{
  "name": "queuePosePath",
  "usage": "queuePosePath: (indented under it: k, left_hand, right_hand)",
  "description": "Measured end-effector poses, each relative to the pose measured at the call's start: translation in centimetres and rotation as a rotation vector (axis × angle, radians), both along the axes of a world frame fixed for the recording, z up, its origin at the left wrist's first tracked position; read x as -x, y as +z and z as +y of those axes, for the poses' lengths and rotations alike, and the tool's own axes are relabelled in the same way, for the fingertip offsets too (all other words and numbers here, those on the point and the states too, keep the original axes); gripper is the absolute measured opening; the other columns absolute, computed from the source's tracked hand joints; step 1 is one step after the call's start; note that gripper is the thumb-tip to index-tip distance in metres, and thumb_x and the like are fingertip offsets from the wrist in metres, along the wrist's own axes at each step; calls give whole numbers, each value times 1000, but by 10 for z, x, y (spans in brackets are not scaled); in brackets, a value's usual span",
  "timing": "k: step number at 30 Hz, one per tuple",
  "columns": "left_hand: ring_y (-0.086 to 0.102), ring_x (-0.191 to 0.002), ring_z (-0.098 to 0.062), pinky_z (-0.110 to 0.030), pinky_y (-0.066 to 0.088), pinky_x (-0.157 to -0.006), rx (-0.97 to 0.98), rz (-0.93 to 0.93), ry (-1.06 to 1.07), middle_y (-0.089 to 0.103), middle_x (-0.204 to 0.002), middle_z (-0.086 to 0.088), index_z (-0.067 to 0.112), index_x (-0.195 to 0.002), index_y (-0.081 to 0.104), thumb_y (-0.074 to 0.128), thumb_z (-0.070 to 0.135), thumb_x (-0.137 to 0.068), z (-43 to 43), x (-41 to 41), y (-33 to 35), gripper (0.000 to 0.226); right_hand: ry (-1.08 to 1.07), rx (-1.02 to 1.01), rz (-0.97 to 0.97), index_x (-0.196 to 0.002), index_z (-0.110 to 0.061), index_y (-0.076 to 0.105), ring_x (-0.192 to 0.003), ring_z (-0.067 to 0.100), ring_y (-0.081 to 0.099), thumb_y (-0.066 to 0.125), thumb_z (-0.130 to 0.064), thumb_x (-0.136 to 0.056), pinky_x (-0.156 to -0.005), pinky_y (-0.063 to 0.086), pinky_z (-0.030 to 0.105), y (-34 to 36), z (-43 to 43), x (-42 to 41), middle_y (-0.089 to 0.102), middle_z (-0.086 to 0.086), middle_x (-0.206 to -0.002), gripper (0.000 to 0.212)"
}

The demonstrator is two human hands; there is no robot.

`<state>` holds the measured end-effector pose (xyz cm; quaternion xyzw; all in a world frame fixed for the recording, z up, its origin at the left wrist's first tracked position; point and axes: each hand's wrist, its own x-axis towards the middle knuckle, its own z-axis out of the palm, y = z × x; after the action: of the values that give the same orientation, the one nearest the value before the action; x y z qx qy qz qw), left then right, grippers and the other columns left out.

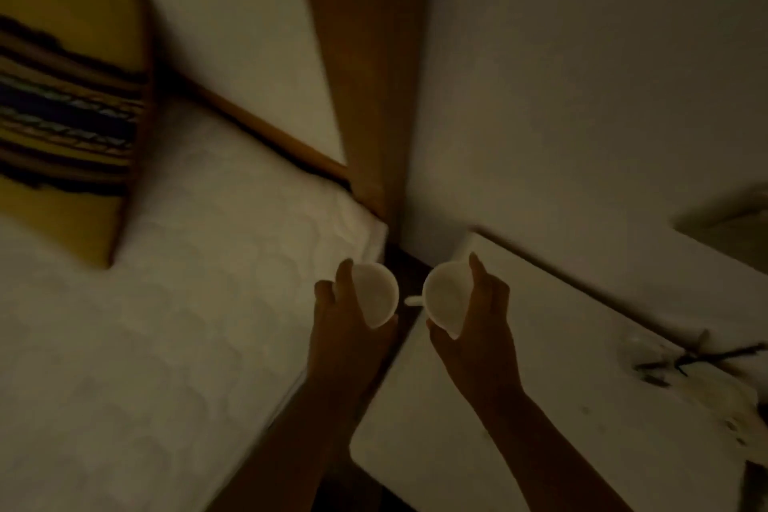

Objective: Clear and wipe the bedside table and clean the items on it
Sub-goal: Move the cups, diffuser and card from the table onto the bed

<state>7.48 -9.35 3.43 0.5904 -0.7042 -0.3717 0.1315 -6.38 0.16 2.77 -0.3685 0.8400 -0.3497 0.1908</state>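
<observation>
I look down on a white quilted mattress (158, 324) on my left and the white, round-cornered bedside table (519, 407) on my right, its far right end littered with dark twigs and crumbly debris (698, 362). My left hand (345, 328) clamps its fingers around one small white cup (376, 293) above the mattress edge, and my right hand (478, 328) grips a second white cup with a short handle (444, 297) over the table's near corner. I judge the clearing step is in hand; next I must set both cups down off the table, level, before wiping.
</observation>
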Motion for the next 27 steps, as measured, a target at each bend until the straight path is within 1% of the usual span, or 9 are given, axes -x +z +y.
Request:
queuePosePath:
  k: [3,6,9,11,15,18,20,23,27]
  left_hand:
    - [52,-101,-14,-34,58,-74,10,-7,105,39,-120,4,37,-141,21,84,44,-64,-13,-48,-1,99]
    - [54,-100,-17,-30,56,-73,70,-61,209,41,-117,2,30,-141,25,85,39,-63,-23,-109,-3,99]
    - [52,-100,-19,-33,57,-74,71,-94,318,37,-114,2,32,-141,22,86,36,-62,-24,-183,-6,103]
    - [52,-102,-22,-38,58,-77,57,-102,386,36,-115,1,34,-141,21,86,37,-62,-19,-229,-7,103]
    - [52,-105,-23,-30,51,-78,46,-112,554,36,-121,-2,33,-144,19,86,36,-64,-3,-320,-8,104]
    - [53,-105,-22,-32,52,-80,39,-122,639,35,-124,-2,32,-144,20,86,37,-65,6,-371,-8,103]
    - [52,-104,-19,-32,53,-79,26,-115,670,33,-123,1,33,-145,18,85,39,-65,12,-399,-9,104]
    - [51,-103,-17,-28,49,-78,24,-135,705,32,-121,2,32,-146,16,83,41,-66,21,-442,-13,105]
    - [53,-105,-20,-31,52,-78,29,-169,665,32,-122,1,31,-147,15,81,42,-68,23,-480,-22,104]
  right_hand:
    - [153,14,-1,-150,-25,21,-124,18,49,83,-35,-69,-87,55,32,4,-28,-43,36,-1,-140,102]
    - [289,24,-46,-152,-29,15,-123,6,41,81,-35,-73,-92,46,24,8,-57,-96,36,1,-142,104]
    - [407,13,-111,-151,-37,8,-114,-1,37,82,-37,-71,-88,42,16,9,-84,-155,34,-4,-139,109]
    - [485,-6,-118,-150,-38,6,-115,1,39,83,-38,-69,-89,41,19,8,-97,-190,35,-2,-139,112]
    - [647,-44,-77,-150,-41,0,-123,15,48,83,-32,-70,-91,46,24,8,-115,-276,32,-2,-141,116]
    - [751,-59,-41,-150,-40,-1,-123,18,50,84,-30,-70,-91,54,32,8,-123,-330,32,-1,-142,117]
    - [796,-69,-30,-151,-38,0,-123,19,50,83,-29,-71,-90,56,36,8,-129,-359,32,1,-142,116]
    - [843,-82,-1,-152,-35,3,-123,22,50,83,-31,-71,-88,56,36,1,-137,-401,33,4,-141,113]
    - [853,-81,37,-152,-34,4,-120,25,53,82,-34,-71,-83,55,36,-10,-147,-431,36,6,-139,112]
